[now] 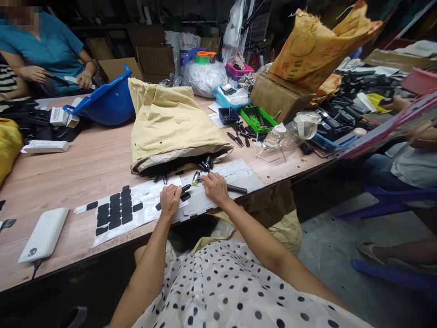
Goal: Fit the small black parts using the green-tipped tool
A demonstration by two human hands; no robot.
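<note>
My left hand (170, 199) is closed around a small black tube-like part (185, 188), whose tip sticks out to the right. My right hand (214, 187) is closed too, its fingertips pinching a small silver and yellow-green piece (195, 178). Both hands are low over a grey board (196, 203) at the table's front edge. On that board, to the right of my right hand, lies a black rod (237, 188). Just beyond the hands, black parts (206, 163) spill from the mouth of a tan sack (170, 120).
A white sheet with black stickers (114, 212) and a white power bank (44, 234) lie left. Behind are a blue basin (105, 102), a green tray (258, 119), a clear jug (305, 125) and a carton (278, 98). Co-workers sit at far left and right.
</note>
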